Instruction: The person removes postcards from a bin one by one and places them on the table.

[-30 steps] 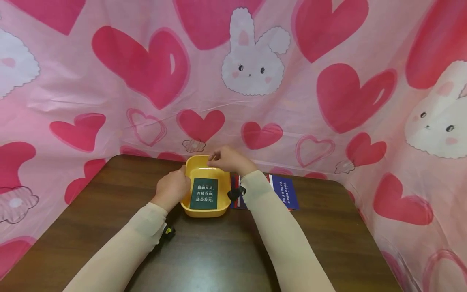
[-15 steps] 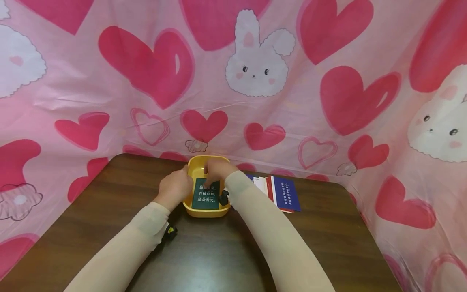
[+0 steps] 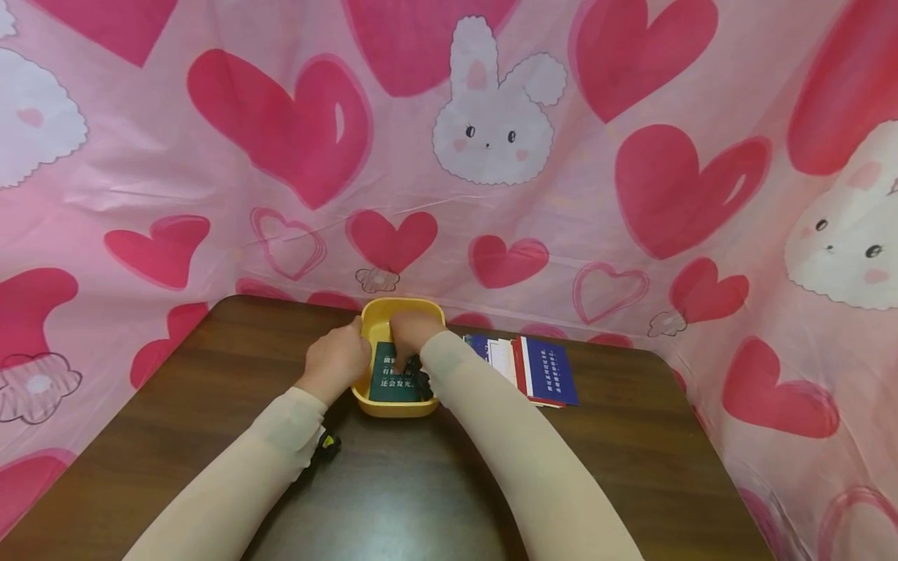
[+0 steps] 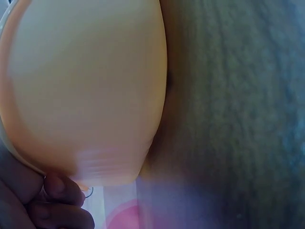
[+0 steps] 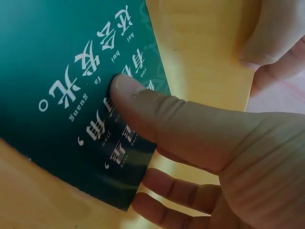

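Observation:
A yellow plastic basin (image 3: 394,411) sits on the table, with a dark green card (image 3: 387,383) bearing white Chinese characters inside. At the basin's left rim my left hand (image 3: 338,360) grips the edge; the left wrist view shows curled fingers (image 4: 59,202) beside its outer wall (image 4: 90,95). My right hand (image 3: 415,335) reaches down into the basin. In the right wrist view its thumb (image 5: 152,112) lies on the face of the card (image 5: 52,52), other fingers (image 5: 181,191) at the card's edge. The index fingertip is hidden behind the thumb.
Right of the basin lies a fanned pile of blue, white and red cards (image 3: 550,372), partly behind my right sleeve (image 3: 491,405). The brown wooden table (image 3: 631,452) meets a pink heart-and-rabbit cloth (image 3: 414,171) at its back edge.
My right hand has come from the basin's far right rim down into it, thumb now on the green card. My left hand keeps its hold on the left rim.

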The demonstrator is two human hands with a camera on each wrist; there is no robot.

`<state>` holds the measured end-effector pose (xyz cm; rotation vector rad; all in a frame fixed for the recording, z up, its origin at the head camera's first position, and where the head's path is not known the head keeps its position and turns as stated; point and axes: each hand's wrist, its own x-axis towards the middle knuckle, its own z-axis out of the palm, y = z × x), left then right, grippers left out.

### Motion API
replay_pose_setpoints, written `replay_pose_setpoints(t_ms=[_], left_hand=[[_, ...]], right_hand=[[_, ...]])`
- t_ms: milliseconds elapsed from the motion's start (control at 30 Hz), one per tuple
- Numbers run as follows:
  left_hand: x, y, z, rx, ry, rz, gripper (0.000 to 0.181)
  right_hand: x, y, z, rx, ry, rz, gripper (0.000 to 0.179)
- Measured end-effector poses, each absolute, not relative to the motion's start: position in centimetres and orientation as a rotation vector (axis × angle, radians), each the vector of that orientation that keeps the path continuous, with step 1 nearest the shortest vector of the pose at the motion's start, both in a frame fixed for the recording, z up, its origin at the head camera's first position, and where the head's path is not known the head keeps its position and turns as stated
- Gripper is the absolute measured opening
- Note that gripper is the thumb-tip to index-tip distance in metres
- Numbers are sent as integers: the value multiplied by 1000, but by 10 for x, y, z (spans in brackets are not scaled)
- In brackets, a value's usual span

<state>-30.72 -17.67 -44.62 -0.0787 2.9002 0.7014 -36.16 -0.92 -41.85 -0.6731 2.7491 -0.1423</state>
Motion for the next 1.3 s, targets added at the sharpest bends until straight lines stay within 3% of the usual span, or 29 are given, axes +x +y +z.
replay_pose_setpoints(t_ms=[367,667,1067,1300], left_hand=[[-308,-177,-448,-68,2929,680,69],[-306,-175,-447,-46,2969,656,67],[-306,-175,-448,-44,2972,656,67],[-306,-175,-447,-59,2965,661,68]], right_hand=[[-365,-6,-421,-575,2667,-301,55],[-385,4,-427,-567,2670,-549,46],[-384,39,-413,-585,2675,-954,44],[-385,69,-405,-427,2602,-1323,48]])
